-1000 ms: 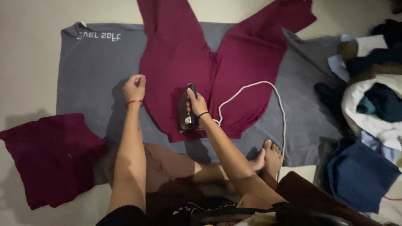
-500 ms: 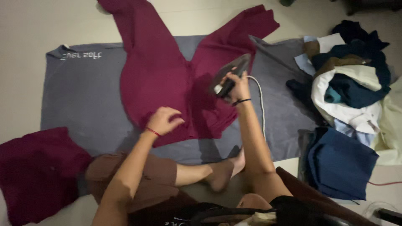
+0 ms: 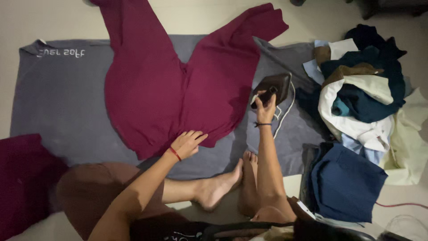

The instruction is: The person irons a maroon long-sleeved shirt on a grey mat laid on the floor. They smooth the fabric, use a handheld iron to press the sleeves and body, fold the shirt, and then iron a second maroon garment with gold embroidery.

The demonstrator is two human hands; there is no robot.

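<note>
A pair of maroon trousers (image 3: 174, 85) lies spread on a grey blanket (image 3: 58, 102) on the floor. My left hand (image 3: 188, 143) rests flat on the lower edge of the trousers, fingers apart. My right hand (image 3: 266, 107) grips the handle of a dark electric iron (image 3: 272, 87), which stands tilted up on the blanket just right of the trousers. Its white cord (image 3: 285, 111) loops down beside my right wrist.
A heap of mixed clothes (image 3: 361, 89) lies at the right, with a folded dark blue cloth (image 3: 347, 183) in front of it. A folded maroon cloth (image 3: 22, 178) sits at the left. My bare feet (image 3: 232, 180) rest on the blanket's near edge.
My right hand has carried the iron off the trousers and to the right, onto the blanket. My left hand has moved from the left trouser edge down to the near hem.
</note>
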